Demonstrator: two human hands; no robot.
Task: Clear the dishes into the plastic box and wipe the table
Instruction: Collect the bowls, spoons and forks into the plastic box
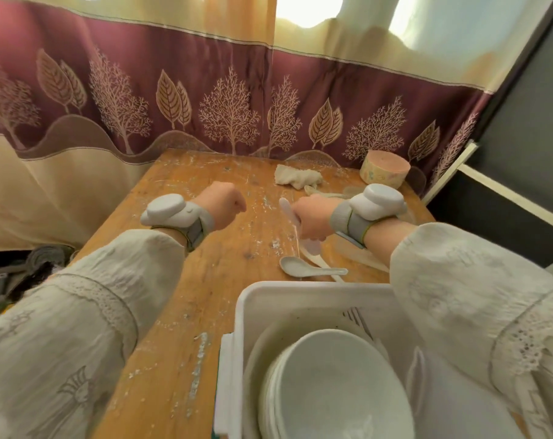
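Plastic box (253,299) sits nearest, stacked bowls (332,391) inside; right hand (311,221) grips cutlery bound there, left hand (226,204) fisted, holding nothing

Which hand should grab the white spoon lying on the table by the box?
Left, probably. The left hand is curled and holds nothing; the right hand already grips utensils. The spoon lies between them, near the box.

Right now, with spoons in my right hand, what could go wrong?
The right hand grips several spoons in one bunch; one could slip from that grip. Reaching back, the sleeve might sweep the white spoon lying near the plastic box. Dropped spoons could chip the stacked plates.
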